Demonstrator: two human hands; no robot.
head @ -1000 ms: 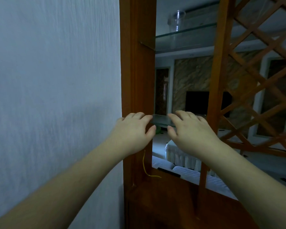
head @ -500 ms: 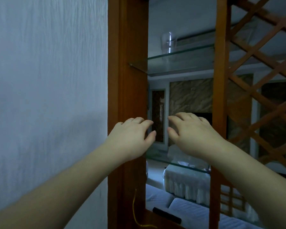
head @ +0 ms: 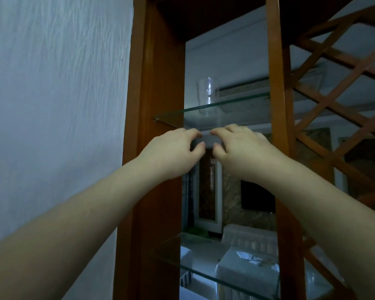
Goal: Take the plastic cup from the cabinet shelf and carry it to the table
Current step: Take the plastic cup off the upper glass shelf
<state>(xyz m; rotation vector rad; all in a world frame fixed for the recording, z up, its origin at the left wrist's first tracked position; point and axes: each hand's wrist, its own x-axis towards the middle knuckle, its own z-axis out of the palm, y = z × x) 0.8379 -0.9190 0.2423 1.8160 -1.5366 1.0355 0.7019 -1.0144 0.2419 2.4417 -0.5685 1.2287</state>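
A clear plastic cup (head: pixel 205 96) stands upright on the upper glass shelf (head: pixel 243 111) of a wooden cabinet. My left hand (head: pixel 173 154) and my right hand (head: pixel 243 152) are raised side by side just below the front edge of that shelf, palms down. Their fingers are curled and apart, and neither holds anything. The cup is above and slightly behind my fingertips, untouched.
A wooden post (head: pixel 154 137) frames the opening on the left, beside a white wall (head: pixel 56 105). Another post (head: pixel 277 118) and a diagonal lattice (head: pixel 342 87) stand at right. A lower glass shelf (head: pixel 225 276) sits beneath. Sofas show beyond.
My view has tilted upward, so the cup and upper shelf sit lower in frame. Both hands have risen from the lower shelf's height to just under the upper shelf.
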